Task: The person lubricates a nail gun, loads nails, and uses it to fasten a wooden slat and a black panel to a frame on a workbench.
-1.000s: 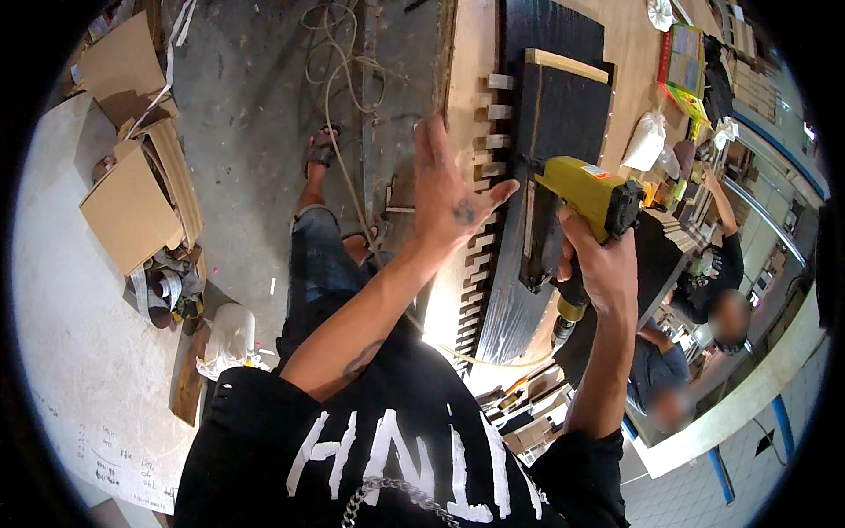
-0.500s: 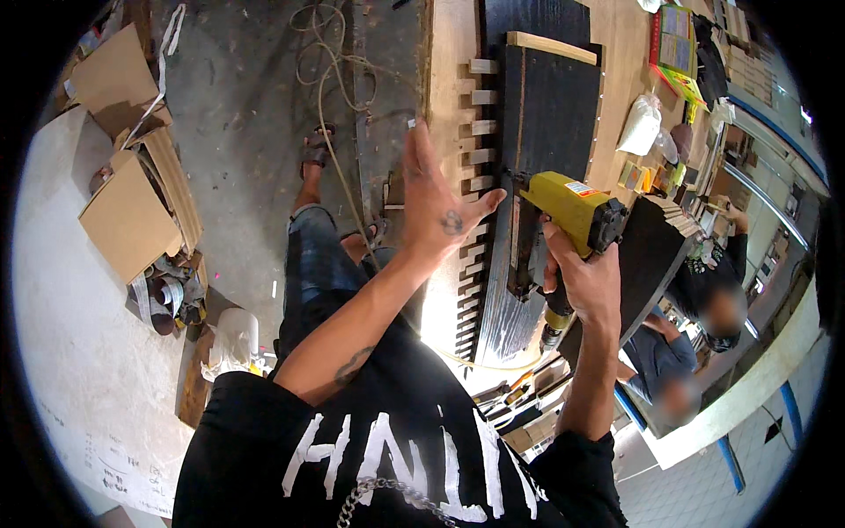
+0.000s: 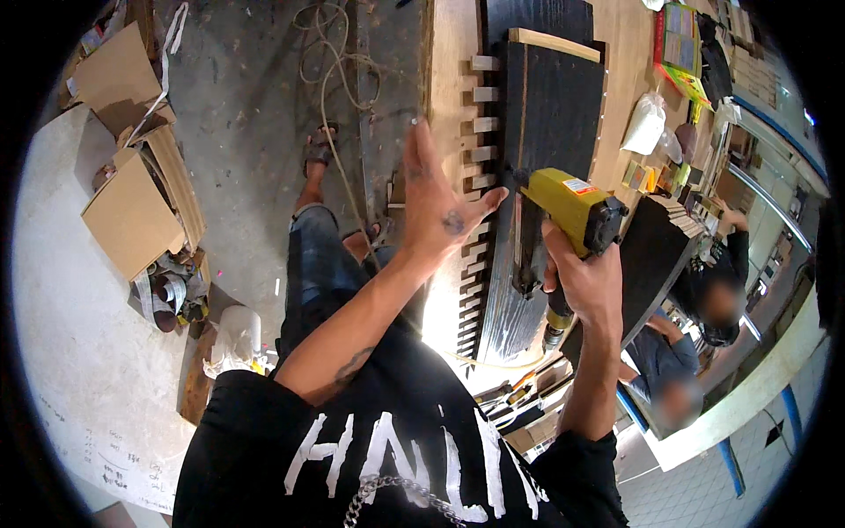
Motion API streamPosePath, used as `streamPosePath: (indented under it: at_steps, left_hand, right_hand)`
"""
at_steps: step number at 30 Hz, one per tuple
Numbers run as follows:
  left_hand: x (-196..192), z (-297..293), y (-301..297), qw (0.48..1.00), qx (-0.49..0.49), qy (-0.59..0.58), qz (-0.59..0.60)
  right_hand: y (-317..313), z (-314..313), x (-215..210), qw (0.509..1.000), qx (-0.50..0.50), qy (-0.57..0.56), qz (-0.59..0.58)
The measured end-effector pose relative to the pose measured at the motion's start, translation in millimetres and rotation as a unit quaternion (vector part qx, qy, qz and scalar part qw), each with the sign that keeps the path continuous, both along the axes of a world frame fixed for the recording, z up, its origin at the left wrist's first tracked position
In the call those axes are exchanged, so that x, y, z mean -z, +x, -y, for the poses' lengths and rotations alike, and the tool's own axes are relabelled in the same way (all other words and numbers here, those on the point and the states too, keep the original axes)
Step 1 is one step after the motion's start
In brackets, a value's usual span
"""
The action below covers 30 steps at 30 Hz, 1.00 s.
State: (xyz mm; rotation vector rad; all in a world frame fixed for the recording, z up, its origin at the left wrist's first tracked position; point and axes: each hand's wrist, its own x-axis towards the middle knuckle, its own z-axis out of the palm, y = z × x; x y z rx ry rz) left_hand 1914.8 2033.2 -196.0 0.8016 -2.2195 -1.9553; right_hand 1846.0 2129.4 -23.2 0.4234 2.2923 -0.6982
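Observation:
My right hand (image 3: 584, 286) is wrapped round the grip of a yellow and black pneumatic nail gun (image 3: 568, 207). The gun's nose is at a long black board (image 3: 553, 114); whether it touches cannot be made out. Along the board's left side runs a row of short light wood blocks (image 3: 484, 94). My left hand (image 3: 434, 198) is beside these blocks, its fingers stretched forward and its thumb spread toward the gun. It appears to hold nothing, though its palm is hidden. A light wood strip (image 3: 556, 44) lies across the board's far end.
Everything lies on a wooden worktable (image 3: 446, 53). At right are a stack of black boards (image 3: 666, 255), a white plastic bag (image 3: 644, 123) and two other people. A pale hose (image 3: 339, 114) loops over the floor at left, with cardboard boxes (image 3: 136, 207) farther out.
Both hands and the nail gun stay almost in place. The view has shifted very slightly. At right, another person's raised hand has moved a little.

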Motion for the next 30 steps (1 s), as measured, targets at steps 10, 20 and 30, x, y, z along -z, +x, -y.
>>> streamPosePath:
  at_steps: [10, 20, 30]
  left_hand:
    - [0, -13, 21, 1.000, 0.010, -0.026, 0.013]
    - [0, -13, 20, 1.000, 0.000, 0.000, -0.003]
    - [-5, -10, 20, 1.000, 0.013, 0.004, 0.019]
  right_hand:
    - [20, -20, -7, 1.000, 0.022, -0.011, -0.006]
    - [25, -18, -1, 1.000, 0.013, -0.009, -0.003]
    - [25, -18, 0, 1.000, -0.006, 0.011, -0.010]
